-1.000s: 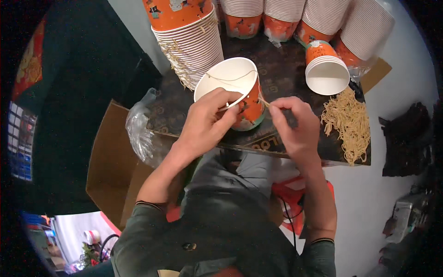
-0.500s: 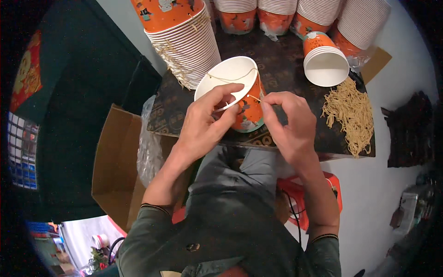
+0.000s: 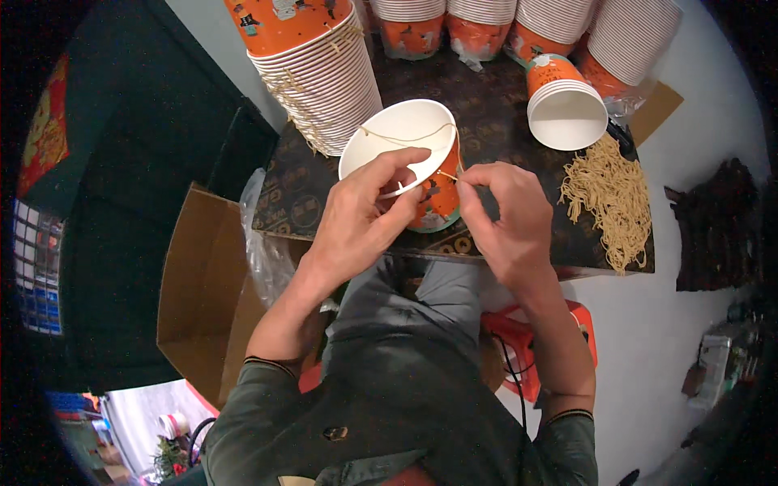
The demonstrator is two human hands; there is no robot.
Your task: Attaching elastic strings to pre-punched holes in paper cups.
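Note:
An orange paper bucket (image 3: 442, 206) with a white inside lies tilted on the dark table, its mouth toward me and up to the left. My left hand (image 3: 365, 198) is closed on its near rim, some fingers inside the mouth. A thin beige cord (image 3: 413, 141) runs across the opening and over the far side. My right hand (image 3: 506, 215) pinches an end of the cord between thumb and forefinger, just right of the bucket. That end comes out of the bucket's side near the rim.
A tall stack of nested buckets (image 3: 324, 89), with cords hanging along it, stands at the left. More stacks (image 3: 482, 12) line the back. A few nested buckets (image 3: 567, 117) lie on their side at right, above a heap of beige cords (image 3: 612, 202). A cardboard box (image 3: 198, 283) stands left of the table.
The view has shifted slightly. My hands keep the same hold on the bucket and the cord, with hardly any movement between them.

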